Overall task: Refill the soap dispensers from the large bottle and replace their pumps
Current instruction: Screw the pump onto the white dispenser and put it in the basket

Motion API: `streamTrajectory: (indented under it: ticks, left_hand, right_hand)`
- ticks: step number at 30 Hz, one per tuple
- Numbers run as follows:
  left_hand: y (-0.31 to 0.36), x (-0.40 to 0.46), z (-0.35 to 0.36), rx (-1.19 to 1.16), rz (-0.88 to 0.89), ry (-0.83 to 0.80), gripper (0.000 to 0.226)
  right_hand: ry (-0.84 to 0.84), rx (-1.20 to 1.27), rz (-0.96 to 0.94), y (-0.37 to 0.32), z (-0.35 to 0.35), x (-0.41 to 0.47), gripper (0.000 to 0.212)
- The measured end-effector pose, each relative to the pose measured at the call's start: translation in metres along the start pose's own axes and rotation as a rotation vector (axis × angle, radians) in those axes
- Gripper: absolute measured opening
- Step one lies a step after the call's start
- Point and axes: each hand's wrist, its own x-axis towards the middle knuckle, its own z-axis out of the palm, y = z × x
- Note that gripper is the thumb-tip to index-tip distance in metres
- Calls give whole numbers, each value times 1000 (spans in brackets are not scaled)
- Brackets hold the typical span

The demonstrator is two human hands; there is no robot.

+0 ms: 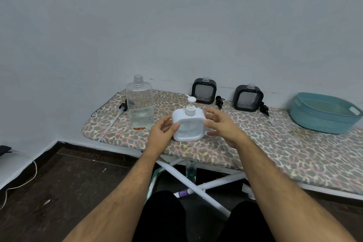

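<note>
A squat white plastic soap dispenser (188, 124) with rounded corners stands upright on the leopard-print padded ironing board (275, 153), near its front edge; its white pump (190, 107) is seated in the neck, the spout pointing back and to the left; a clear window in the front face shows pale liquid inside, though the level is hard to judge. The left hand (161, 133) holds the dispenser's left side, thumb across the front edge and fingers curled behind it; the right hand (222, 125) is spread, its fingers straight and loosely fanned, the fingertips at or just beside the dispenser's right side, and whether they touch it I cannot tell.

Just left of the dispenser stands a tall clear plastic bottle (139, 104) with a bare threaded neck, uncapped, clear liquid filling roughly its lower third, a torn orange label remnant near its base; a long pump with a pale tube (114, 122) lies on the board beside it. At the back, against the grey wall, two black square dispensers (204, 91) (248, 98) with clear windows stand open-necked; a black pump (219, 101) lies beside the first, another black pump (264, 108) beside the second. A teal woven plastic basket (324, 116) sits at the board's right end.
</note>
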Motion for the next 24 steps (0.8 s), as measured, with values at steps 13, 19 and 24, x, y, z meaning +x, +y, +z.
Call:
streamTrajectory:
  ticks: [13,19,24]
  left_hand:
    - [-1,2,-1,-29,-3,-58,48]
    - [5,5,8,-9,2,-84,48]
    - [16,8,31,-27,18,-154,42]
  right_hand:
    - [-70,53,-8,10,7,5,63]
    - [-31,18,-32,10,-9,1,58]
    - [17,-104,-75,2,-37,-13,46]
